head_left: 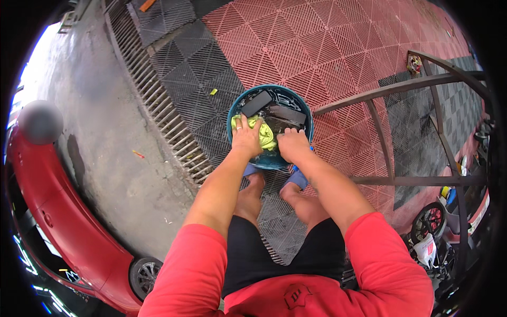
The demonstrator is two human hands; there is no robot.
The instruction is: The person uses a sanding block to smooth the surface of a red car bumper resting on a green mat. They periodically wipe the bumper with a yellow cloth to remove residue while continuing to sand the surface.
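A round teal tub (pixel 231 117) stands on the floor mats between my feet, with suds and dark water inside. My left hand (pixel 246 138) is over its left side, with its fingers curled on a bunched yellow-green cloth (pixel 267 138). My right hand (pixel 293 143) is closed at the tub's right side, knuckles up; whatever its fingers grip is hidden beneath them. Beyond the hands, a dark rectangular block (pixel 257 103) leans toward the far left of the tub. A second dark flat piece (pixel 288 114) lies to its right, partly in the suds.
A black metal frame (pixel 391 90) reaches from the right almost to the tub. A floor grate (pixel 153 95) runs along the left, beside bare concrete (pixel 113 132). A red car (pixel 68 211) stands at far left, a motorcycle (pixel 429 224) at lower right. Red tiles (pixel 306 42) cover the far floor.
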